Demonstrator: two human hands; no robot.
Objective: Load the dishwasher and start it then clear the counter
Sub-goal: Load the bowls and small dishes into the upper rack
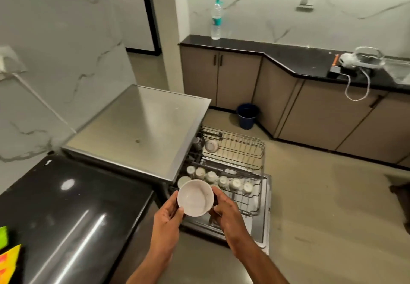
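Both hands hold a white bowl [195, 197] above the near end of the pulled-out rack [235, 164]: the left hand [167, 214] grips its left rim, the right hand [226, 209] curls round its right side. Small white cups [223, 181] stand in a row in the rack; another bowl [211, 145] leans at its far left. The dishwasher [142, 124] has a steel top and an open door [264, 221]. A glossy black counter [66, 212] lies near left. The floor [321, 195] is beige; the walls are white marble. A far counter [288, 58] over taupe cabinets carries a bottle [216, 20], its label too blurred to read. A blue bucket [247, 115] stands on the floor.
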